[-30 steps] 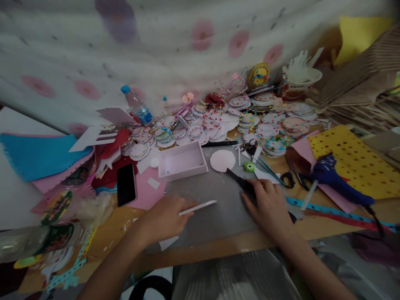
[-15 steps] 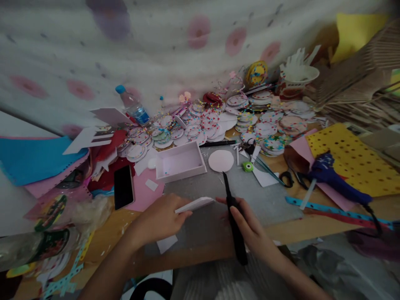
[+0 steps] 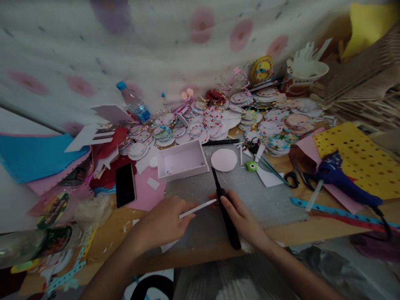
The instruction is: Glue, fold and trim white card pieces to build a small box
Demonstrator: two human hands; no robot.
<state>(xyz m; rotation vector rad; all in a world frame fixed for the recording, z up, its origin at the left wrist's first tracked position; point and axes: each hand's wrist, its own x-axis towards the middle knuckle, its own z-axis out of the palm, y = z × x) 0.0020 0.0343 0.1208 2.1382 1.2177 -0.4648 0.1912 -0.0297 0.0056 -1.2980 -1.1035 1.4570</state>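
Note:
Pinched at its near end in my left hand (image 3: 165, 223), a thin white piece of card or foam (image 3: 197, 208) is seen almost edge-on above the grey mat (image 3: 265, 204). My right hand (image 3: 242, 216) is wrapped round the black handle of a craft knife (image 3: 230, 229), whose blade points away from me. The right fingertips are close to the piece's far end; whether they touch it I cannot tell. Beyond the knife tip a white oval disc (image 3: 223, 160) lies flat on the mat. To its left stands an open white box (image 3: 184, 174) with a few tiny coloured bits inside.
Decorated round discs (image 3: 212, 118) are heaped along the back. A black phone (image 3: 125, 185) and pink paper lie left. Rightward are a green punch (image 3: 251, 166), scissors (image 3: 292, 179), a blue glue gun (image 3: 343, 179) and yellow dotted paper (image 3: 368, 158). A water bottle (image 3: 136, 104) stands behind.
The white piece has turned to show a thinner edge. The knife and my right hand have shifted slightly left, closer to it. The whole view has moved a little.

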